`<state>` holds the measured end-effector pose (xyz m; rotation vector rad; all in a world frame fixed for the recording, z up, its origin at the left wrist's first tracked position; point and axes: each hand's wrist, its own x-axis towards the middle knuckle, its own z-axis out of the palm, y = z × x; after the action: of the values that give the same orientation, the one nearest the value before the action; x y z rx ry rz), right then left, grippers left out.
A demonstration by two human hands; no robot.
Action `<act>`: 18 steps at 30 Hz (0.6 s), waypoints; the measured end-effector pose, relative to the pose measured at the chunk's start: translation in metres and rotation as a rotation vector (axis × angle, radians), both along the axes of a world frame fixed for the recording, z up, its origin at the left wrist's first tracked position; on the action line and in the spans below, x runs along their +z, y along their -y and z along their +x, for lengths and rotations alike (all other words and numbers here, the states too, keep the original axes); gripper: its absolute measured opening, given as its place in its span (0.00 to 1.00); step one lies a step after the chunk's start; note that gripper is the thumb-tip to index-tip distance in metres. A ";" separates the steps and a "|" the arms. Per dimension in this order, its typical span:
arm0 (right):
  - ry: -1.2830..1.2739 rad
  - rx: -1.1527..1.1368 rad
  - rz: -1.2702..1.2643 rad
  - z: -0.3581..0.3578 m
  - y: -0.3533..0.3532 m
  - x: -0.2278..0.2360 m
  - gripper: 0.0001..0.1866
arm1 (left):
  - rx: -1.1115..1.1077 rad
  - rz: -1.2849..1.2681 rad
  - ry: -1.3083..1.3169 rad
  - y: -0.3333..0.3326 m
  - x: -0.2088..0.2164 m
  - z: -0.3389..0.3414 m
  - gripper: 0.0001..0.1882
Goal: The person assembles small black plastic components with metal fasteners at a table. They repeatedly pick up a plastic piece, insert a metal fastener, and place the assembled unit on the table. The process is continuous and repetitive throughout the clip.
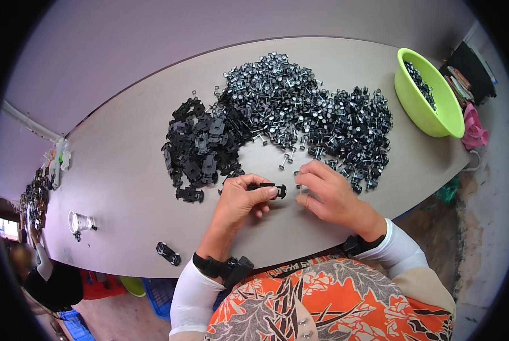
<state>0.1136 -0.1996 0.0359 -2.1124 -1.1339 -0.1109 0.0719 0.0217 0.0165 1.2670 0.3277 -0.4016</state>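
My left hand point(242, 203) is closed around a black plastic toy car chassis point(280, 192), whose end sticks out past the thumb. Just to its right, my right hand point(333, 196) pinches a small wheel axle point(300, 190) between thumb and fingers; the fingers partly cover it. A gap separates the axle from the chassis. Beyond my left hand lies a heap of black chassis point(200, 150), with one single chassis point(189, 195) at its near edge. A big pile of wheel axles point(277, 91), silver rods with black wheels, spreads across the middle and right.
On the right table edge stands a lime green basin point(436, 122) with more small parts inside. A black toy car point(168, 253) lies near the front edge, left of my arm. Farther left is a clear cup point(81, 220). Another person point(47, 275) works at the far left.
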 end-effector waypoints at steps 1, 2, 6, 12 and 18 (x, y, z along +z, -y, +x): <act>0.038 0.012 0.084 -0.001 -0.004 0.002 0.18 | 0.012 -0.014 0.004 0.002 -0.001 0.001 0.08; 0.062 0.042 0.101 -0.001 -0.009 0.002 0.20 | 0.024 -0.028 0.008 0.003 -0.003 0.001 0.07; 0.127 0.080 0.120 -0.002 -0.028 -0.007 0.24 | 0.028 -0.245 0.024 0.007 -0.009 -0.004 0.08; 0.109 0.097 0.135 -0.005 -0.028 -0.013 0.26 | 0.036 -0.371 -0.021 0.008 -0.008 -0.010 0.10; 0.134 0.085 0.220 -0.015 -0.031 -0.016 0.24 | 0.019 -0.359 0.014 0.013 -0.003 -0.015 0.10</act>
<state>0.0990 -0.1683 0.0199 -1.8827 -1.2296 -0.3266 0.0567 0.0084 0.0135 0.9149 0.2431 -0.4144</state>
